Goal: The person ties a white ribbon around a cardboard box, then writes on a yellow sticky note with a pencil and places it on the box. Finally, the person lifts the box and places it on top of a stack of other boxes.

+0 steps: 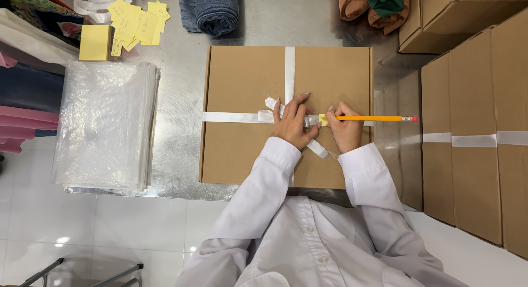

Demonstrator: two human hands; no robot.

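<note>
Here, a flat brown cardboard box (pixel 242 149) lies on a steel table (pixel 176 155), bound crosswise with white ribbon (pixel 231 117) that meets near the box's middle. The left hand (pixel 293 122) presses down on that crossing, fingers spread flat over the ribbon's knot, not closed around anything. A loose ribbon tail runs out from under this hand toward the near edge of the box. Just beside it, the right hand (pixel 345 127) is closed on a yellow pencil (pixel 374 118), which lies level across the box with its pink eraser end pointing away to the right. A small yellow slip (pixel 323 120) sits on the ribbon between the 2 hands, touching the pencil's tip end. Both arms wear white sleeves.

To the left of the box lies a stack of clear plastic bags (pixel 104 125). Beyond it are a yellow sticky-note pad (pixel 94 42) and a scatter of loose yellow notes (pixel 140 23). Folded blue denim (pixel 212 12) rests at the table's far edge. To the right stand more brown boxes (pixel 476 133), also banded with white ribbon.
</note>
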